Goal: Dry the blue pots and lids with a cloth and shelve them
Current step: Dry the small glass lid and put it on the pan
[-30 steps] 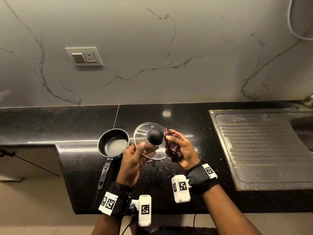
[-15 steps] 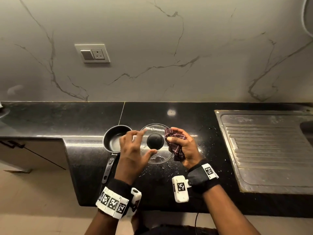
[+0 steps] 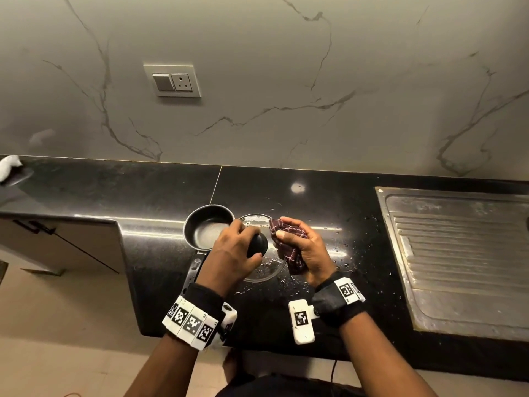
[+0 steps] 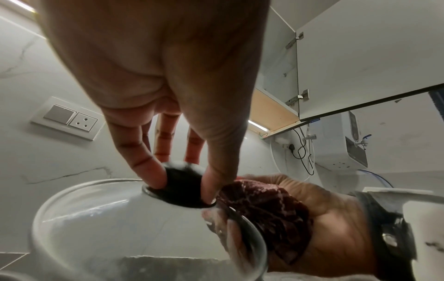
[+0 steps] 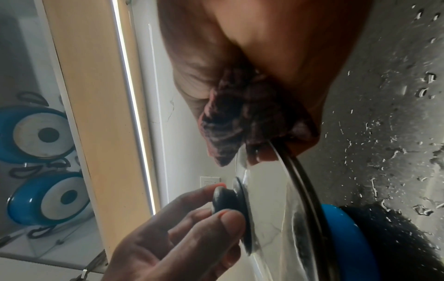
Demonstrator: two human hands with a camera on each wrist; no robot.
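Over the black counter (image 3: 329,213), centre frame in the head view, a glass lid (image 3: 262,269) is held between both hands. Left hand (image 3: 229,253) pinches the black knob (image 3: 257,245) with curled fingers and thumb; the left wrist view shows fingertips (image 4: 153,176) against the knob's sides. Right hand (image 3: 307,253) clamps a bunched maroon cloth (image 3: 287,247) over the lid's right rim, thumb on top and fingers wrapped below. The right wrist view shows the cloth (image 5: 230,121) folded round the metal rim.

Counter: polished dark stone, one seam running from the wall down to the pan. Water droplets and streaks scattered around and right of the lid. A small pan (image 3: 207,227) sits just left of the lid, dark inside, handle pointing toward the front edge; the right wrist view shows its outer wall is blue. A steel drainboard (image 3: 463,262) fills the right of the frame, ribbed, dull and stained. The counter edge steps back at lower left, with pale floor below. A white object (image 3: 10,167) lies at far left on the counter; kind unclear.

Wall: pale marble-look panel with grey veins. A switch plate (image 3: 173,80) is at upper left. The left wrist view shows an open wall cabinet (image 4: 278,91) overhead and a white appliance (image 4: 341,140) with cables at right. In the right wrist view, two blue pots (image 5: 40,163) with lids sit on a shelf at left.
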